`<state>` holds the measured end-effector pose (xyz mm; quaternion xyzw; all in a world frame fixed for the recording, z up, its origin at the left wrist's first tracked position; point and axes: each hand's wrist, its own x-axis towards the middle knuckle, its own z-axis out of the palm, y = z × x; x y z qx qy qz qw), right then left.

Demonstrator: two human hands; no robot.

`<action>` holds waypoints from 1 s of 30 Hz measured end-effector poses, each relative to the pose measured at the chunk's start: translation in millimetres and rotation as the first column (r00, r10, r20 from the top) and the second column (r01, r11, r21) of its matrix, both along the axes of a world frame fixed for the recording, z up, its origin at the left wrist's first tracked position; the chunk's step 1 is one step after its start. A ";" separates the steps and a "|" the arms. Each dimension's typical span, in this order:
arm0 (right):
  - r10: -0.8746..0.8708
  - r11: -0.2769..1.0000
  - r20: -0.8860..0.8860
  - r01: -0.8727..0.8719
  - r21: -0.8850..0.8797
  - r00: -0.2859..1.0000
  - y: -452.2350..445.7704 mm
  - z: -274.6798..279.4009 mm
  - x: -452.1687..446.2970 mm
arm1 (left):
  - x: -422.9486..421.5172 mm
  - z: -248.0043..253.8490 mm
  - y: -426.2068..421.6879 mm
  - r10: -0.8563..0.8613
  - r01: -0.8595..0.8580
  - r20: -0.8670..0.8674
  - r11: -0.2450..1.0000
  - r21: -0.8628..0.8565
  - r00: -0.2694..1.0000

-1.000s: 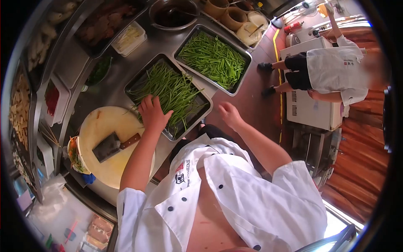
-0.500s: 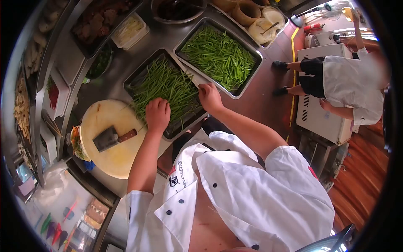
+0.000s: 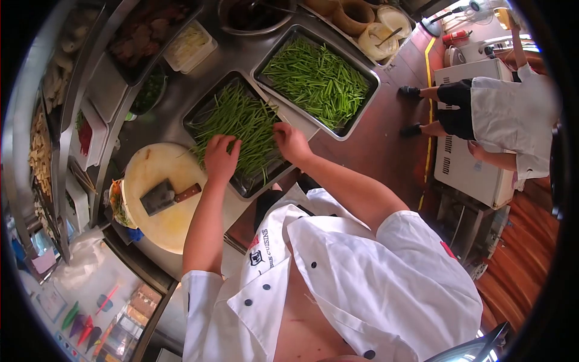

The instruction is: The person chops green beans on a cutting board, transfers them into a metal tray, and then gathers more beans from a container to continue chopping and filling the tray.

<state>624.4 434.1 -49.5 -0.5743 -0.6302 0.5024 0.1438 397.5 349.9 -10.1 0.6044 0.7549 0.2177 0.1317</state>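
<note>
My left hand (image 3: 222, 158) is closed over the near left part of a heap of long, thin green stalks (image 3: 238, 123), its fingers curled onto them. My right hand (image 3: 292, 143) pinches stalks at the right side of the same heap; the fingertips are partly hidden. The heap lies in a dark metal tray (image 3: 188, 114). Beyond it to the right, a second metal tray (image 3: 375, 81) holds short cut green pieces (image 3: 319, 81). To the left, a cleaver (image 3: 158, 198) with a brown handle rests on a round chopping board (image 3: 172, 232).
A white tub (image 3: 192, 48) of pale strips and a large metal bowl (image 3: 256, 27) stand at the back. Shelves with food containers (image 3: 90, 136) line the left. Another person (image 3: 500, 111) stands at the right by a white appliance (image 3: 470, 172).
Both hands have shifted slightly; my right hand has moved left and in from the tray's edge onto the stalks. The whole view has drifted a little to the right.
</note>
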 end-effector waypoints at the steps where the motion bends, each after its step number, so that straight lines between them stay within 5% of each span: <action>1: -0.001 1.000 -0.003 0.001 0.005 1.000 1.5 1.2 1.0 | -5.2 -1.2 4.3 -0.017 0.016 0.030 1.000 0.027 0.999; 6: -0.054 0.978 0.012 0.050 0.203 0.998 -10.1 6.5 22.6 | -36.8 -1.3 47.4 -0.102 0.112 -0.068 0.979 0.168 0.992; 12: -0.085 0.991 -0.039 0.089 0.101 0.996 -53.7 23.8 72.5 | -48.1 -8.1 94.5 -0.445 0.439 -0.054 0.893 -0.099 0.894; 15: -0.161 0.987 -0.003 0.161 0.019 0.987 -75.7 19.0 105.6 | -53.6 -4.7 107.3 -0.340 0.337 0.126 0.941 0.041 0.932; 16: -0.164 0.986 -0.008 0.164 0.019 0.986 -82.2 17.4 114.6 | -60.2 -0.8 110.7 -0.136 0.120 0.392 0.991 0.064 0.910; 17: -0.194 0.981 0.000 0.194 0.026 0.981 -89.3 15.4 123.7 | -66.4 2.4 112.6 0.062 -0.100 0.628 0.995 0.025 0.776; 21: -0.224 0.974 0.036 0.225 -0.021 0.974 -110.4 0.5 150.1 | -98.9 -5.0 108.3 0.169 -0.273 0.808 0.962 -0.010 0.564; 23: -0.231 0.968 0.030 0.233 -0.095 0.973 -117.8 0.1 151.2 | -107.1 -8.8 97.3 0.463 -0.170 0.707 0.878 -0.447 0.535; 24: -0.234 0.958 0.024 0.235 -0.167 0.972 -117.8 3.4 151.0 | -115.5 -22.2 90.0 0.465 -0.176 0.709 0.878 -0.445 0.531; 26: -0.209 0.963 0.018 0.209 -0.170 0.978 -117.0 8.2 147.8 | -134.8 -52.8 74.8 0.259 -0.207 0.218 0.949 -0.238 0.941; 27: -0.192 0.966 0.014 0.192 -0.176 0.981 -118.2 8.7 146.2 | -133.7 -47.9 66.8 0.262 -0.209 0.214 0.948 -0.240 0.941; 29: -0.185 0.963 0.017 0.185 -0.198 0.983 -118.9 7.3 146.3 | -117.8 -31.9 50.6 -0.017 0.023 -0.158 0.999 0.038 0.987; 30: -0.179 0.961 0.021 0.179 -0.213 0.984 -118.1 7.3 146.5 | -106.3 -25.0 49.5 -0.015 0.021 -0.158 0.999 0.037 0.987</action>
